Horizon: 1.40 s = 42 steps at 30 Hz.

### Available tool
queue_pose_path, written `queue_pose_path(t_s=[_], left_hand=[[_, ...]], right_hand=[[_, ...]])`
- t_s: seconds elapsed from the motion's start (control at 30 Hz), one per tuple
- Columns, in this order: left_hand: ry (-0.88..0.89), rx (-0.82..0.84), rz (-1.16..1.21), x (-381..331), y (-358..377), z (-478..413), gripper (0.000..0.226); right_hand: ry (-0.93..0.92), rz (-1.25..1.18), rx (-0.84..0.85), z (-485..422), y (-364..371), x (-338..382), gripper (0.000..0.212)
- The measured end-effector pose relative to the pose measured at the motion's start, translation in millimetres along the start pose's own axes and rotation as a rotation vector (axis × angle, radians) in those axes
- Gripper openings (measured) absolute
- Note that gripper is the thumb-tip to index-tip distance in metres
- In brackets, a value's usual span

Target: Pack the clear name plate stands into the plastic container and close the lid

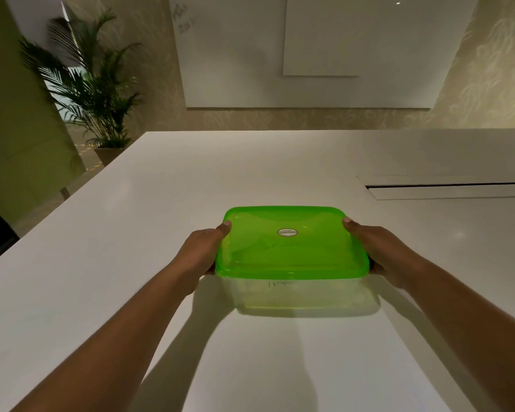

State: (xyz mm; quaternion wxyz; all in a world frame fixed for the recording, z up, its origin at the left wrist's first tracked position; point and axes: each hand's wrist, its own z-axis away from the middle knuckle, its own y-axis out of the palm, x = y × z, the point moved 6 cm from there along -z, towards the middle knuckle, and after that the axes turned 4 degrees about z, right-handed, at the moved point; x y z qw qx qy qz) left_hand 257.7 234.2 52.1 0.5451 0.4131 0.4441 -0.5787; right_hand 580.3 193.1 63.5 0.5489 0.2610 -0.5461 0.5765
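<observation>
The plastic container (298,292) stands on the white bench (131,263), green lid (292,245) seated on top. The left hand (201,252) and right hand (382,251) clasp opposite ends, each grip closed on the lid edge, thumbs on top.
</observation>
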Motion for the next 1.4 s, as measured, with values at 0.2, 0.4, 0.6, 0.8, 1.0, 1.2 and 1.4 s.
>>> queue_pose_path(t_s=[0.2, 0.4, 0.6, 0.8, 1.0, 1.2, 1.4], left_hand=[[0.016, -0.025, 0.015, -2.9, 1.5, 1.7, 0.028], [0.029, -0.085, -0.054, 6.6, -4.1, 7.7, 0.049], [0.151, -0.11, -0.141, 23.2, -34.2, 11.7, 0.067], [0.474, -0.16, -0.504, 20.4, -95.1, 18.8, 0.051], [0.605, -0.149, -0.816, 41.3, -165.4, 17.8, 0.048], [0.585, -0.118, -1.05, 63.7, -202.6, 17.1, 0.065], [0.553, -0.114, -1.067, 70.0, -202.4, 19.9, 0.073]], right_hand=[[-0.006, -0.023, 0.004, -1.2, 0.8, 1.8, 0.036], [-0.033, -0.021, -0.109, -2.9, -5.4, -6.3, 0.05], [-0.285, 0.101, -0.526, 35.4, -32.3, 6.3, 0.057], [-0.744, 0.136, -0.715, 123.5, 19.9, 59.6, 0.048], [-1.058, 0.35, -0.427, 188.4, 196.2, 87.5, 0.04], [-0.834, 0.733, -0.243, 133.0, 306.4, 71.6, 0.029], [-0.568, 0.954, -0.145, 87.1, 321.4, 34.3, 0.076]])
